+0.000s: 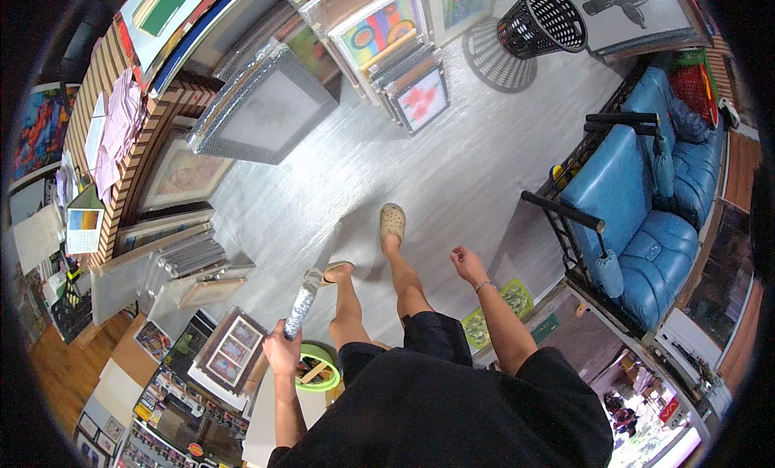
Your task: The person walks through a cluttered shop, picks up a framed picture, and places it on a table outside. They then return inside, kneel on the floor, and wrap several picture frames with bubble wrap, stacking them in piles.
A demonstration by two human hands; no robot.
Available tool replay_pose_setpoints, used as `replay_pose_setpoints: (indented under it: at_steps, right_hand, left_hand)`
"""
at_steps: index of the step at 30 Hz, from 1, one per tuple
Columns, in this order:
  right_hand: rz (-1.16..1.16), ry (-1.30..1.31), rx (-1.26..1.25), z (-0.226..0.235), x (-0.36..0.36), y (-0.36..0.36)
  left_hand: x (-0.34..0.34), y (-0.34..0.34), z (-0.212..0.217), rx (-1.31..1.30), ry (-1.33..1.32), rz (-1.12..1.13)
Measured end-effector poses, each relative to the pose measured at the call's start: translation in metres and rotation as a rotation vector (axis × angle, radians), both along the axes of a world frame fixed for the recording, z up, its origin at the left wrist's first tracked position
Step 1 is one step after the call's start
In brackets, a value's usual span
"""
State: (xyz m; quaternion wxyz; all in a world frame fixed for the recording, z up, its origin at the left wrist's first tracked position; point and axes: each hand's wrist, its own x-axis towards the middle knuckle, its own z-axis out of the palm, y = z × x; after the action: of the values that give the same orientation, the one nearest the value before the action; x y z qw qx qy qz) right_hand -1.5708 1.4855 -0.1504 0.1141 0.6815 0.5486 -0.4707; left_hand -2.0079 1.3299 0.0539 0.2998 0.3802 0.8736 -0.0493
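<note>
Left hand (282, 353): fingers wrapped round silver tube (302, 305). Right hand (468, 266): fingers loosely half-curled. Grey floor (500, 161) spans between picture-frame edges (278, 104) and blue seats (609, 177).

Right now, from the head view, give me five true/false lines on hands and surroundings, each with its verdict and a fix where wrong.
1. The left hand holds a long silvery object. True.
2. The right hand grips the multi-pane picture frame. False: no object shows in it; the frame is on the person's left.
3. The clog farthest forward is beige. True.
4. The padded seats are red. False: they are blue.
5. The perforated wastebasket is black. True.
</note>
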Motion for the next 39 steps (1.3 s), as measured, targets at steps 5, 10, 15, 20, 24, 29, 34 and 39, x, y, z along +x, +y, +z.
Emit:
replay_pose_setpoints:
  at_steps: [5,10,15,20,24,29,34,39]
  right_hand:
    - [0.082,0.114,-0.022,0.009,-0.017,0.004]
    - [0.252,0.327,0.139,0.054,-0.081,0.049]
    - [0.315,0.398,0.180,0.060,-0.123,0.067]
    - [0.245,0.379,0.140,-0.005,-0.109,0.044]
    - [0.139,0.279,-0.100,-0.018,-0.075,0.025]
    - [0.134,0.149,-0.123,-0.032,-0.007,-0.009]
    - [0.100,0.052,-0.143,-0.036,0.042,-0.034]
    - [-0.065,0.146,-0.192,-0.021,0.040,-0.020]
  left_hand:
    - [0.029,0.042,0.016,0.044,-0.087,-0.077]
    - [0.045,0.072,0.041,0.075,-0.202,-0.136]
    - [0.053,0.096,0.060,0.184,-0.281,-0.176]
    - [0.036,0.138,0.057,0.168,-0.237,-0.154]
    - [0.008,0.177,0.044,0.266,-0.193,-0.137]
    - [-0.011,0.223,0.035,0.309,-0.203,-0.155]
    - [-0.042,0.258,0.000,0.366,-0.131,-0.227]
    - [-0.074,0.291,-0.020,0.341,-0.016,-0.270]
